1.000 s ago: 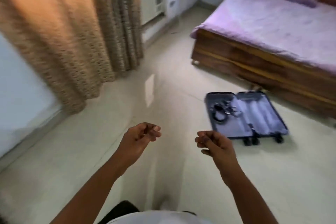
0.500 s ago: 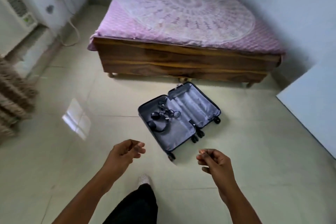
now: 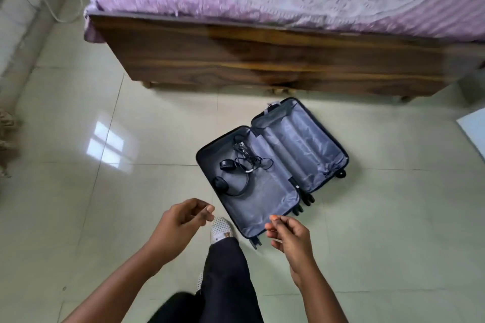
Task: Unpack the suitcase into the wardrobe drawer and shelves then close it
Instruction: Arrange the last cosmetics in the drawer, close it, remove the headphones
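The left hand [image 3: 181,220] hangs over the floor with fingers loosely curled, holding nothing. Just right of it a slippered foot [image 3: 221,228] steps toward the suitcase [image 3: 273,165], which lies wide open on the tiles ahead of both hands, headphones [image 3: 229,181] and cables [image 3: 249,157] in its near half. The right hand [image 3: 290,235] hovers by its nearest corner, loosely curled, empty

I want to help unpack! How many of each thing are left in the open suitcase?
Headphones: 1
Tangled black cables: 1 bundle; separate cables cannot be told apart
Total: 2, both in the suitcase's left half; the right half shows only lining.
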